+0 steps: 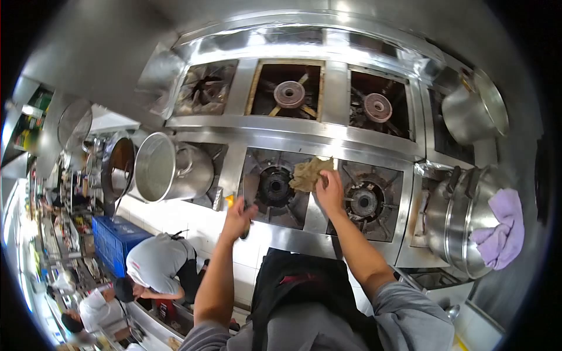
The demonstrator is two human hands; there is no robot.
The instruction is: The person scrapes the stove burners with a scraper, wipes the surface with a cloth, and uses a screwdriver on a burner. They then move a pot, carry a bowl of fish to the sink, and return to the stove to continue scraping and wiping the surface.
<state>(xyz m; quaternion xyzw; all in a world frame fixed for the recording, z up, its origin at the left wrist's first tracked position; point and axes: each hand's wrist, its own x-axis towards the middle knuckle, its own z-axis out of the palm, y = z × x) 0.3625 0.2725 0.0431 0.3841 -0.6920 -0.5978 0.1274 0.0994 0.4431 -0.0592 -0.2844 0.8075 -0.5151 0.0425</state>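
Note:
My left hand (237,217) is closed on the dark handle of a scraper (250,190), whose flat blade lies over the left edge of a front burner (276,183). My right hand (331,192) grips a crumpled brown cloth (309,174) above the steel strip between two front burners. Part of the cloth overlaps the right side of the left burner. Just right of my right hand is the other front burner (364,202), with its grate arms around it.
Large steel pots (196,169) stand at the left, with more pots (448,216) at the right and a purple cloth (502,228) over one. Two back burners (289,94) lie beyond. Two people (153,260) bend at the lower left near a blue crate (120,237).

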